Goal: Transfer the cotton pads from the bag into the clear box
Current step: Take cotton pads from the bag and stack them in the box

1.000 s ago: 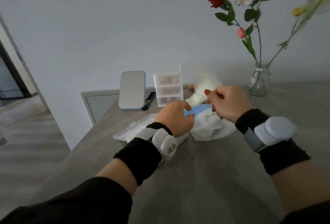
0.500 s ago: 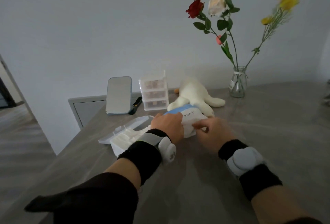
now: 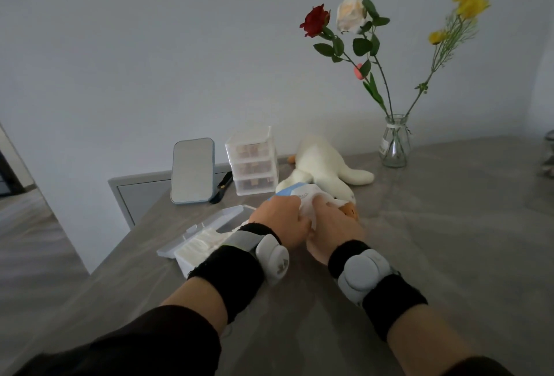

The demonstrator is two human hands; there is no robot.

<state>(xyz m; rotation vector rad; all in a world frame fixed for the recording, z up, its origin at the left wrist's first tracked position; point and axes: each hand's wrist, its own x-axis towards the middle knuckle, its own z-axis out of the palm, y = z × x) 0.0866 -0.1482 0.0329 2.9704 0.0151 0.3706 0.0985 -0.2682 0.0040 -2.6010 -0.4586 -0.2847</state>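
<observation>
Grey counter (image 3: 434, 241) carries soft white-blue plastic bag (image 3: 302, 196), left hand (image 3: 281, 223) & right hand (image 3: 332, 232) w/ fingers curled on it, near clear rectangular plastic box (image 3: 192, 258) part-filled w/ white cotton pads (image 3: 201, 241); hasty tug could spill pads.

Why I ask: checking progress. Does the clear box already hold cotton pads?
Yes, white cotton pads lie stacked inside the clear box, whose lid is open.

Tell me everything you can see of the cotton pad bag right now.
The bag is soft, crumpled white plastic with a blue top band and small dark print. It sits on or just above the table, in front of the plush toy. The left hand grips its left side, the right hand its right, covering its lower part. Its opening is hidden.
</observation>
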